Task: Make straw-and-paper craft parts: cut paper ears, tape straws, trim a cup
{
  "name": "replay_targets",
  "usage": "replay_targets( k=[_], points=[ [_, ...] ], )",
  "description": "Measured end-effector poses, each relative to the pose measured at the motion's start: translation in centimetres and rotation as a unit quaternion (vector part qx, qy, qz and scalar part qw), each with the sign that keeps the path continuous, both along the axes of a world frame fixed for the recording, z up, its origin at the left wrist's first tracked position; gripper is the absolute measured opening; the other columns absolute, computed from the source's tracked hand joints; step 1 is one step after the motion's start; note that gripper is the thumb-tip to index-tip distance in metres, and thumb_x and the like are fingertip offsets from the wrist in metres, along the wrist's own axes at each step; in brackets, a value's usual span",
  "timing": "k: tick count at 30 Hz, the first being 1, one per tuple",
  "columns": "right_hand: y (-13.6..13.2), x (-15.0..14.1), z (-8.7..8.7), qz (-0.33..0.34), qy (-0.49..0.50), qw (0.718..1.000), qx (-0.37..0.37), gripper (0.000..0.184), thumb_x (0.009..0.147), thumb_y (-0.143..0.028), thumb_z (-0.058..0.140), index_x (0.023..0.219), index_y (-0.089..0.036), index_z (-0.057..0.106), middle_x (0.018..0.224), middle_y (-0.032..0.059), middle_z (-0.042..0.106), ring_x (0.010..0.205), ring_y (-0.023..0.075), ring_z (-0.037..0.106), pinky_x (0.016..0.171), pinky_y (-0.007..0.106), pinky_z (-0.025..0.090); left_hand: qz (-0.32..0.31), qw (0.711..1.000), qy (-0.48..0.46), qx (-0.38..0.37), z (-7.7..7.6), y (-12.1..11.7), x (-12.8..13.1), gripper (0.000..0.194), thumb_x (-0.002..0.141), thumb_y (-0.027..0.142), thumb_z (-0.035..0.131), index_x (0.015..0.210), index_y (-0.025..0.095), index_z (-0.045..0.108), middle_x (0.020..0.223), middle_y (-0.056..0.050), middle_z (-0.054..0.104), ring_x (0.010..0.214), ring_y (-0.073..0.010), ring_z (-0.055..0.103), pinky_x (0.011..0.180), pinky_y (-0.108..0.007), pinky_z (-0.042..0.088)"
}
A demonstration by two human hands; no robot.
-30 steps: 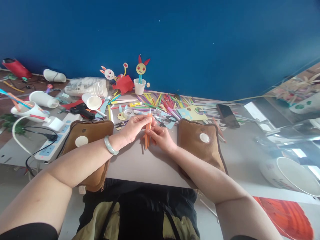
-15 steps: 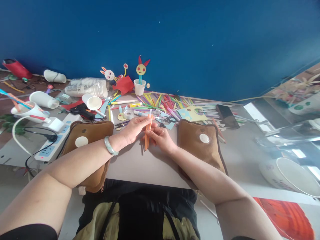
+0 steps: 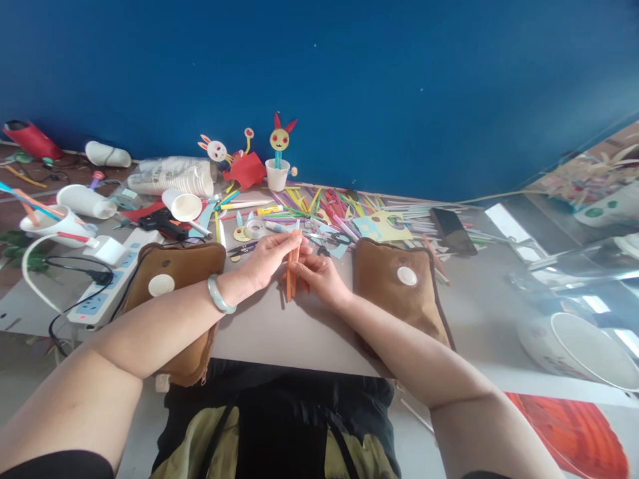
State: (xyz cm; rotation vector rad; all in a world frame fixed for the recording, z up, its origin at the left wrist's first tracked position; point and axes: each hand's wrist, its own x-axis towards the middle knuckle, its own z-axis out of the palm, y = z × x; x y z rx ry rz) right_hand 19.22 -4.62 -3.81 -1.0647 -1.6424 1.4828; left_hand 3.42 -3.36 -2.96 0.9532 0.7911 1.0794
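Observation:
Over the table's middle, both my hands hold a small bundle of orange drinking straws (image 3: 290,288), standing nearly upright with the lower ends pointing toward me. My left hand (image 3: 272,256) pinches the upper part, where a whitish tip shows above the fingers. Thumb and fingers of my right hand (image 3: 318,274) close on the straws lower down. Exactly how they are joined is hidden by my fingers. Just beyond my hands lie a tape roll (image 3: 255,229), scissors (image 3: 341,238) and a yellow paper sheet (image 3: 383,227) with cut-out holes.
Brown cushion-like pads (image 3: 394,293) flank my hands. A power strip (image 3: 107,283) with cords and a glue gun (image 3: 164,223) lie left, near paper cups (image 3: 182,205). Several coloured straws (image 3: 319,203) spread along the wall beside a paper rabbit in a cup (image 3: 277,174). A phone (image 3: 452,231) lies right.
Both hands keep their hold on the orange straws, which have turned slightly more upright. The whole view has shifted a little.

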Motion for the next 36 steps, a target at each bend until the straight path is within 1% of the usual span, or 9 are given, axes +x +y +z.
replay_targets(
  k=[2,5,9,13,17,22,27,31,36],
  points=[
    [0.0,0.1,0.2,-0.051,-0.022,0.998,0.028,0.043,0.079,-0.058,0.072,0.081,-0.015,0.074,0.056,0.0006,0.065,0.041,0.0088,0.047,0.044,0.024,0.038,0.010,1.000,-0.002,0.005,0.1,0.1,-0.1,0.038,0.081,0.051,0.074,0.094,0.016,0.073,0.086,-0.006,0.074,0.079,-0.0190,0.069,0.074,-0.033,0.056],
    [0.3,0.6,0.7,-0.151,-0.027,0.984,0.094,0.040,0.077,-0.056,0.074,0.073,-0.017,0.069,0.058,0.0001,0.064,0.044,0.0086,0.047,0.046,0.024,0.040,0.007,1.000,-0.008,0.007,0.1,0.3,-0.3,0.035,0.081,0.050,0.074,0.088,0.016,0.073,0.080,-0.004,0.072,0.072,-0.0165,0.067,0.071,-0.030,0.054],
    [0.9,1.3,1.5,-0.203,0.028,0.972,0.111,0.035,0.078,-0.052,0.075,0.079,-0.018,0.068,0.064,-0.0003,0.065,0.049,0.0094,0.048,0.047,0.024,0.043,-0.006,1.000,-0.021,-0.017,0.3,0.1,0.0,0.033,0.078,0.047,0.078,0.086,0.015,0.074,0.079,-0.004,0.072,0.072,-0.0162,0.068,0.070,-0.030,0.054],
    [1.2,1.7,2.0,-0.187,0.049,0.977,0.090,0.033,0.077,-0.048,0.077,0.088,-0.018,0.072,0.067,-0.0010,0.064,0.051,0.0086,0.047,0.049,0.024,0.042,-0.046,0.998,0.018,-0.031,0.6,-0.8,0.6,0.035,0.079,0.048,0.077,0.085,0.014,0.074,0.074,-0.005,0.071,0.067,-0.0158,0.068,0.068,-0.030,0.055],
    [1.1,1.8,2.1,-0.152,0.056,0.985,0.067,0.033,0.073,-0.048,0.080,0.078,-0.017,0.069,0.063,-0.0022,0.061,0.053,0.0087,0.047,0.053,0.025,0.042,-0.077,0.995,0.059,-0.008,0.6,-1.5,0.8,0.036,0.080,0.050,0.075,0.088,0.014,0.076,0.077,-0.006,0.073,0.066,-0.0162,0.068,0.068,-0.031,0.057],
    [1.1,1.8,1.9,-0.131,0.076,0.988,0.037,0.039,0.069,-0.052,0.083,0.072,-0.018,0.064,0.065,-0.0009,0.063,0.056,0.0109,0.052,0.054,0.026,0.045,-0.079,0.993,0.082,0.011,0.5,-1.6,0.8,0.034,0.082,0.049,0.074,0.086,0.016,0.076,0.079,-0.006,0.074,0.066,-0.0168,0.069,0.069,-0.031,0.057],
    [1.2,1.8,2.0,-0.112,0.072,0.991,0.015,0.040,0.070,-0.055,0.081,0.073,-0.019,0.063,0.065,0.0000,0.063,0.057,0.0128,0.055,0.055,0.028,0.047,-0.084,0.993,0.081,0.014,0.6,-1.5,0.8,0.035,0.080,0.051,0.074,0.083,0.015,0.075,0.079,-0.007,0.075,0.067,-0.0178,0.069,0.069,-0.031,0.056],
    [1.3,1.8,2.1,-0.115,0.058,0.991,0.031,0.040,0.071,-0.053,0.081,0.069,-0.018,0.062,0.061,-0.0016,0.060,0.056,0.0113,0.052,0.055,0.026,0.045,-0.103,0.993,0.056,-0.015,0.2,-1.3,0.9,0.036,0.079,0.051,0.075,0.087,0.016,0.074,0.081,-0.008,0.075,0.069,-0.0177,0.069,0.071,-0.033,0.056],
    [1.3,1.8,2.1,-0.107,0.060,0.992,0.009,0.038,0.074,-0.050,0.080,0.069,-0.018,0.061,0.059,-0.0019,0.059,0.052,0.0110,0.052,0.051,0.026,0.042,-0.127,0.990,0.046,-0.032,-0.2,-1.2,0.8,0.039,0.080,0.054,0.073,0.088,0.015,0.074,0.087,-0.009,0.076,0.073,-0.0177,0.069,0.073,-0.032,0.055]
  ],
)
